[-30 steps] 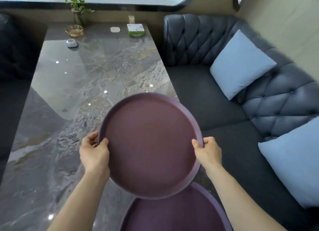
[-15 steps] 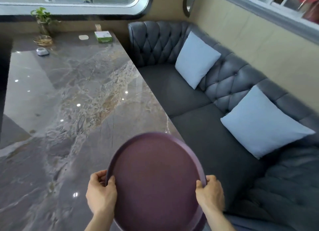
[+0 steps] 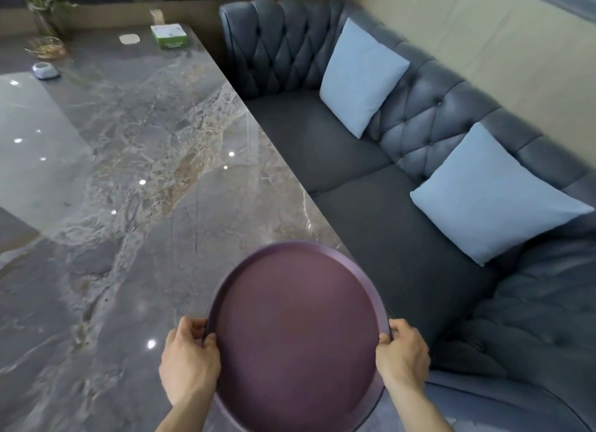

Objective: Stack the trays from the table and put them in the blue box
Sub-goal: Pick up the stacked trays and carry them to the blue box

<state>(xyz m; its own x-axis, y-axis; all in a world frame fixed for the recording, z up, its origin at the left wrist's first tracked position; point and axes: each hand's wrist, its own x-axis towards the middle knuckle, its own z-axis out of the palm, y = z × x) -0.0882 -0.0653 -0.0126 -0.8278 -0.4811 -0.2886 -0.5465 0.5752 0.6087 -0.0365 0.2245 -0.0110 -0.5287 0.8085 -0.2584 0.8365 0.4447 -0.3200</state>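
Round purple tray pinched at opposite rims by left hand and right hand, over the marble worktop corner beside the sofa. Thin fingertip purchase: risk of tipping or slipping if swung sideways. Blue box unseen.

There is one view only, from a wide-angle camera worn on the person's head, looking forward and steeply down. It sits close above the hands, the left hand and right hand low in the middle of the picture with the forearms running off the bottom edge. The marble worktop fills the left half and runs away toward the far upper left corner. The dark sofa takes the right half. Straight lines bow toward the edges, and the upper right is blurred.
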